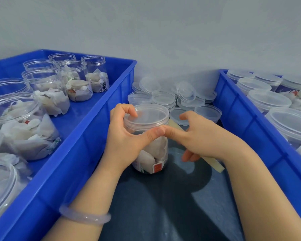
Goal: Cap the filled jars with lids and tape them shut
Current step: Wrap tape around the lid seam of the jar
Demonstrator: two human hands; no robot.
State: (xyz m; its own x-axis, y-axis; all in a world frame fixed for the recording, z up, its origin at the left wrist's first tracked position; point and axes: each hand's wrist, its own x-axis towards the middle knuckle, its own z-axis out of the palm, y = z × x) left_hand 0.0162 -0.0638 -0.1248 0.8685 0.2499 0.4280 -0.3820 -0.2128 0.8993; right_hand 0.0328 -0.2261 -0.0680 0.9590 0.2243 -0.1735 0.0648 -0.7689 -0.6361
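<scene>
our left hand point(125, 136) clasps the clear plastic jar of white tea bags point(152, 152), capped with a clear round lid point(147, 115), upright on the dark table point(163, 206) beside a blue plastic crate point(87, 145). our right hand point(203, 136) presses its thumb on the neck; whether its curled fingers hold the beige strip point(214, 164), we cannot tell.

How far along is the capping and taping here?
Done: capped jars sit in the right crate. In hand: the left hand grips a lidded jar; the right hand presses a finger at its lid edge. Left: open filled jars wait in the left crate, loose lids nearby.
</scene>
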